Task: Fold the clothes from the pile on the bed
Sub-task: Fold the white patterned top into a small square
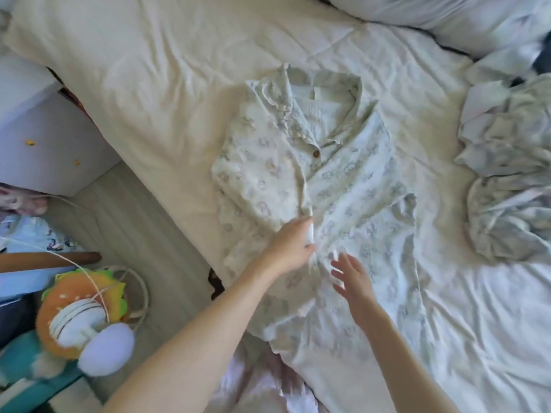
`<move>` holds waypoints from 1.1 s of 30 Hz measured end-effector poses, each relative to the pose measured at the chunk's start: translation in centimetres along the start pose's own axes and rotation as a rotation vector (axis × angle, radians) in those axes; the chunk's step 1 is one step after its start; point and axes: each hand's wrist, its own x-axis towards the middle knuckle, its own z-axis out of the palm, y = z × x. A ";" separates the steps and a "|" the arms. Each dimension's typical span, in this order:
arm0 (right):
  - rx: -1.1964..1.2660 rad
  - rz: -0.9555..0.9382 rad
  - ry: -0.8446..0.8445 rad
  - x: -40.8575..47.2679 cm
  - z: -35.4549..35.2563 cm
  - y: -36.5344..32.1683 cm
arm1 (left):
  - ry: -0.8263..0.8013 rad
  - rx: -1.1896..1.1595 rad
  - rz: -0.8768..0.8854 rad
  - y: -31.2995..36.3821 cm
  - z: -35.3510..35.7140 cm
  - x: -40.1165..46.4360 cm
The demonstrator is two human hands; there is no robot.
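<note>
Shirt, pale green with a faded floral print, collared, one brown button at the placket; laid front-up and roughly flat at the middle of the bed, collar toward the far side and hem toward the person, evidently spread so that the sides can be turned in evenly. Left panel already lies folded over toward the centre line. Left hand rests at the front opening near the hem, fingers curled onto the edge of the cloth; it appears to pinch the placket, though blur hides the fingertips. Right hand hovers just beside it over the right panel, fingers spread and straight, holding nothing; likely poised to smooth the fabric or take the opposite edge. Pile of further clothes, crumpled, similar print, sits well apart at the right edge of the bed, within reach for the next item. Pillow at the far right corner. Plush burger toy with a white cord across it, on the floor to the left of the bed. Fold judged at an early stage.
</note>
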 end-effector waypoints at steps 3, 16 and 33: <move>-0.150 -0.063 0.004 1.3 -1.3 1.1 | 0.221 -0.090 -0.199 -3.8 2.4 -1.0; 0.095 -0.181 -0.134 -0.3 -5.0 5.4 | 0.353 -0.063 -0.298 -1.9 7.9 -3.4; 0.290 0.199 0.023 2.7 -6.5 3.5 | 0.019 0.740 -0.028 -3.0 9.5 -3.1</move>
